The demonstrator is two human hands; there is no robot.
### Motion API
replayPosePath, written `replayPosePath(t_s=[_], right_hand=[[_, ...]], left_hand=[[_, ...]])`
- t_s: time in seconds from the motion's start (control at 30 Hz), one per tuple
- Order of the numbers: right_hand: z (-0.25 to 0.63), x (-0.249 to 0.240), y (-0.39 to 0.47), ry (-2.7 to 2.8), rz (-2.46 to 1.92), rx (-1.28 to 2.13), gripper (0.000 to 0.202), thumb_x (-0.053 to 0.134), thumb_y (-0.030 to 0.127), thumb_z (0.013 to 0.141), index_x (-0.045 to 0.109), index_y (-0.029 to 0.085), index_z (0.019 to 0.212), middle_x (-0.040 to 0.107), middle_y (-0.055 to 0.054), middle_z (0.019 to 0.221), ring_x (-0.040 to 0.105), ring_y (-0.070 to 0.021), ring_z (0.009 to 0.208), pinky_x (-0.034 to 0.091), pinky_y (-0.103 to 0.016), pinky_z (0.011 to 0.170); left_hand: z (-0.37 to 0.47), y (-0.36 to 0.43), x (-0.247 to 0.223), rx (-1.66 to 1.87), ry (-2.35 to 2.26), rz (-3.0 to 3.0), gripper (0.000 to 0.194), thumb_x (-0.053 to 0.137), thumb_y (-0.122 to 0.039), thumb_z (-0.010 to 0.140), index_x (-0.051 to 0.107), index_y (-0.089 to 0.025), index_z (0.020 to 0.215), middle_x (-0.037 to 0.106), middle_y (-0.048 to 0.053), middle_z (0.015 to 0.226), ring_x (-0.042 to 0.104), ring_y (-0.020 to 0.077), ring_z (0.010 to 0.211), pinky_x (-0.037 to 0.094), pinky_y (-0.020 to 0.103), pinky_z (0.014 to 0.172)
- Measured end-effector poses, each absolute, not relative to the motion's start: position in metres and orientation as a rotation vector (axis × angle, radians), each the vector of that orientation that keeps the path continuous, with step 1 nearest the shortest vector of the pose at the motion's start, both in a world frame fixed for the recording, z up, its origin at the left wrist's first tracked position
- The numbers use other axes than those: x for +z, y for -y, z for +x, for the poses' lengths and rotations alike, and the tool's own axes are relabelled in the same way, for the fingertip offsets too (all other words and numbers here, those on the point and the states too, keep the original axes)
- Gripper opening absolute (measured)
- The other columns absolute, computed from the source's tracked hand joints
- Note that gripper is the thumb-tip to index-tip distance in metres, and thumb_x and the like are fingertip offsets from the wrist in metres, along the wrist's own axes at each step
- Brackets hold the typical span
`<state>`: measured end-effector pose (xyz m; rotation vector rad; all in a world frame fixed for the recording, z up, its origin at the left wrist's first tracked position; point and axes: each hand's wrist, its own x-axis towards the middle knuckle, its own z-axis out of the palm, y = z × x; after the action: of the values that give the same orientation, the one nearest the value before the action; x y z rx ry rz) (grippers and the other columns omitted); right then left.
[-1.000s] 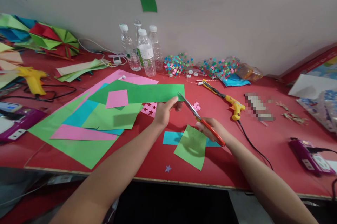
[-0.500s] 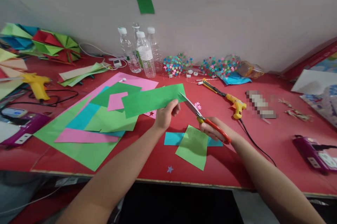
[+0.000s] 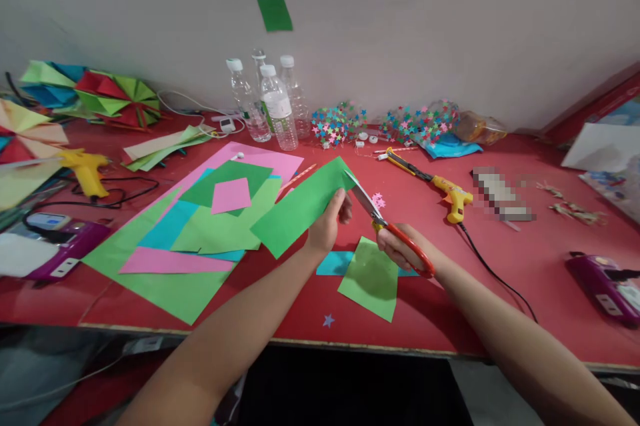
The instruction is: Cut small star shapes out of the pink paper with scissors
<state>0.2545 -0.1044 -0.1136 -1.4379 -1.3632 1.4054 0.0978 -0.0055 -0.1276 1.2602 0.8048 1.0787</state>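
Note:
My left hand [image 3: 327,223] pinches a dark green paper strip [image 3: 300,206] near its right end, above the table. The strip slants from lower left to upper right. My right hand [image 3: 400,246] grips red-handled scissors [image 3: 413,249], whose blades point up and left and meet the strip's right end. Under the hands, a light green paper piece [image 3: 370,279] lies across a blue strip [image 3: 334,263]. Left of my left hand are layered sheets: light green [image 3: 165,293], pink [image 3: 175,261], and dark green with a small pink piece [image 3: 231,196] on it.
Clear bottles [image 3: 280,113] stand by the wall, beside star-filled clusters [image 3: 340,125]. A yellow glue gun [image 3: 453,198] with its cord lies right, another [image 3: 85,169] left. Purple power strips [image 3: 603,289] sit at both sides. Folded paper fans [image 3: 120,99] rest back left.
The green strip has tilted, its left end swinging down and toward me. The small striped stick behind it is now exposed. The view has shifted slightly, and the scissors remain at the strip's right end.

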Motion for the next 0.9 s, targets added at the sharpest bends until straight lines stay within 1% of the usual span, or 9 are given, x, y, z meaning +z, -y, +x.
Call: replayPosePath(t_s=[0.1,0.17,0.3,0.43,0.6,0.77,0.9], right_hand=[[0.247,-0.119,0.106,1.273,-1.435,1.459,0.046,0.051,0.063,0.086,0.049,0.019,0.071,0.036,0.01,0.037,0.032,-0.0055,0.028,0.028,-0.019,0.033],[0.243,-0.123,0.107,1.228,-1.427,1.493,0.046,0.049,0.062,0.087,0.048,0.02,0.071,0.034,0.011,0.037,0.033,-0.0055,0.028,0.029,-0.018,0.032],[0.241,-0.126,0.108,1.227,-1.375,1.506,0.051,0.047,0.07,0.085,0.047,0.02,0.071,0.034,0.011,0.038,0.032,-0.0054,0.028,0.03,-0.018,0.032],[0.244,-0.119,0.109,1.316,-1.423,1.446,0.056,0.049,0.074,0.081,0.049,0.019,0.071,0.035,0.01,0.037,0.031,-0.0056,0.029,0.028,-0.02,0.034],[0.251,-0.108,0.108,1.432,-1.518,1.369,0.059,0.05,0.076,0.077,0.05,0.018,0.071,0.036,0.009,0.038,0.032,-0.0058,0.033,0.027,-0.022,0.038],[0.255,-0.107,0.105,1.49,-1.584,1.3,0.056,0.051,0.073,0.079,0.05,0.018,0.067,0.037,0.009,0.04,0.033,-0.0058,0.034,0.027,-0.022,0.039],[0.254,-0.109,0.104,1.416,-1.591,1.338,0.054,0.053,0.072,0.078,0.048,0.019,0.067,0.035,0.009,0.039,0.031,-0.0058,0.033,0.024,-0.022,0.037]], left_hand=[[0.1,0.012,-0.124,1.059,-0.843,1.302,0.053,0.045,-0.066,0.085,0.05,-0.021,0.058,0.049,-0.001,0.051,0.046,0.0109,0.049,0.044,0.026,0.054],[0.101,0.015,-0.124,1.057,-0.848,1.336,0.055,0.041,-0.067,0.086,0.047,-0.021,0.056,0.047,-0.001,0.051,0.045,0.0111,0.05,0.043,0.027,0.054],[0.103,0.018,-0.127,1.11,-0.851,1.381,0.055,0.039,-0.063,0.09,0.045,-0.021,0.055,0.044,-0.001,0.052,0.042,0.0105,0.05,0.039,0.027,0.054],[0.102,0.014,-0.13,1.155,-0.779,1.363,0.053,0.038,-0.056,0.093,0.046,-0.021,0.054,0.043,-0.001,0.051,0.041,0.0102,0.049,0.037,0.027,0.053],[0.095,0.004,-0.131,1.151,-0.653,1.281,0.047,0.044,-0.048,0.091,0.049,-0.02,0.054,0.047,0.0,0.052,0.043,0.0102,0.049,0.038,0.026,0.052],[0.09,-0.004,-0.13,1.158,-0.699,1.263,0.036,0.049,-0.041,0.087,0.059,-0.018,0.061,0.058,0.002,0.056,0.052,0.0118,0.053,0.045,0.027,0.058],[0.092,-0.005,-0.126,1.194,-0.753,1.24,0.032,0.052,-0.04,0.082,0.056,-0.019,0.058,0.056,0.0,0.053,0.051,0.0114,0.05,0.044,0.027,0.054]])
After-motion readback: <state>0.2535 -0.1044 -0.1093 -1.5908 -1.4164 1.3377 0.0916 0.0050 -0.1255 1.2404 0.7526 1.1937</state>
